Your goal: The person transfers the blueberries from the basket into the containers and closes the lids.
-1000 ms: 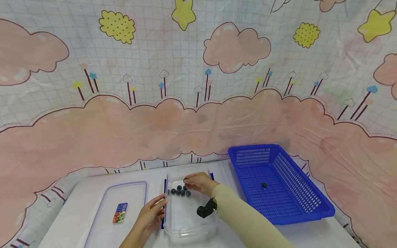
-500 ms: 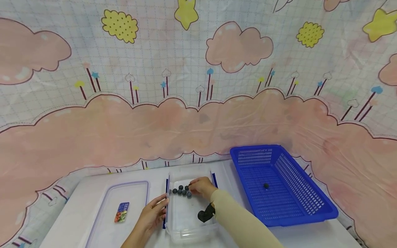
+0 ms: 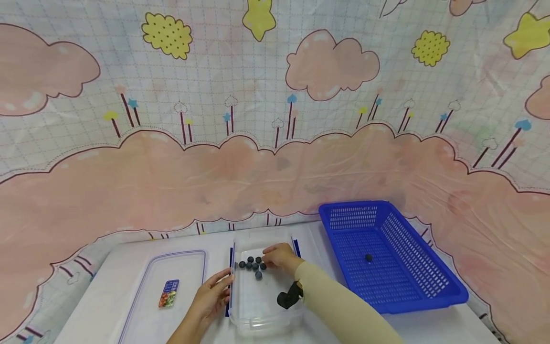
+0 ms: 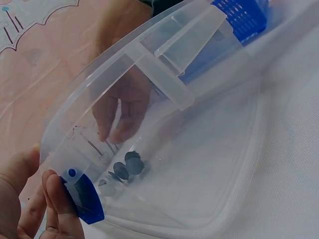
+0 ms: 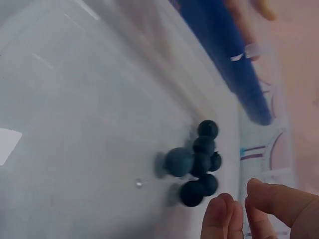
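Note:
In the head view, a clear plastic storage box point(image 3: 251, 306) with blue side latches stands on the table. Several dark blueberries point(image 3: 255, 266) cluster on its floor toward the far left part. My left hand point(image 3: 209, 297) grips the box's left wall; in the left wrist view, its thumb and fingers point(image 4: 59, 199) lie around the rim by a blue latch point(image 4: 85, 199). Over the box, my right hand point(image 3: 281, 256) hovers just right of the berries. The right wrist view shows a gap between thumb and fingertips with nothing in it, beside the blueberries point(image 5: 201, 164).
To the right stands a blue perforated basket point(image 3: 412, 267) with one blueberry point(image 3: 368, 257) inside. A clear lid point(image 3: 142, 296) with a printed label point(image 3: 169, 293) lies on the left. Behind the white table hangs a patterned cloth point(image 3: 275, 181).
My right hand brought a blueberry down to the cluster and let it go, its fingers now beside it. One berry has rolled slightly nearer the front. The left hand keeps its grip.

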Demonstrator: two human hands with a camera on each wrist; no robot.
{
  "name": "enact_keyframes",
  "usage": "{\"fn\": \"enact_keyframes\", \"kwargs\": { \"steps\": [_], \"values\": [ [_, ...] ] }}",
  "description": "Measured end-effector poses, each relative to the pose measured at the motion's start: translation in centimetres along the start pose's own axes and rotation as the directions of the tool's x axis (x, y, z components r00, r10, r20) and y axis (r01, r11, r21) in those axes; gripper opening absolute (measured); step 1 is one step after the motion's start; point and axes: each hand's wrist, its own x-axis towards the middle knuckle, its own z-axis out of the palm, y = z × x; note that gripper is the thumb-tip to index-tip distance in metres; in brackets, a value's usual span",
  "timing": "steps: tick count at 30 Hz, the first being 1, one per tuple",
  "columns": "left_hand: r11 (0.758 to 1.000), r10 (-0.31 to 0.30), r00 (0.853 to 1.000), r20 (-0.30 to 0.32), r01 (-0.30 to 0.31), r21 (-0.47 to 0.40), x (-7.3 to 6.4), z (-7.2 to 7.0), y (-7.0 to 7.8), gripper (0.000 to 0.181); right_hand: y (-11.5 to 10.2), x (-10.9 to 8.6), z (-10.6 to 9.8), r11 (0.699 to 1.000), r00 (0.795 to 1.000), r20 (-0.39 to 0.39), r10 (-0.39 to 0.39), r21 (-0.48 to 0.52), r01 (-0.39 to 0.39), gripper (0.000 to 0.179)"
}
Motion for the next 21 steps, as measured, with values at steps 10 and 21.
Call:
{"fn": "enact_keyframes", "kwargs": {
  "steps": [10, 21],
  "values": [
    [1.0, -0.005, 1.0, 0.005, 0.005, 0.008, -0.1, 0.0, 0.3, 0.049, -4.1, -0.6, -5.2, 0.984, 0.987, 0.066, -0.149, 0.112, 0.141, 0.027],
    [1.0, -0.001, 1.0, -0.001, 0.001, -0.001, 0.0, -0.2, -0.1, 0.045, -4.1, -1.5, -20.4, 0.97, 0.993, 0.031, -0.115, 0.219, 0.106, 0.05]
  ]
}}
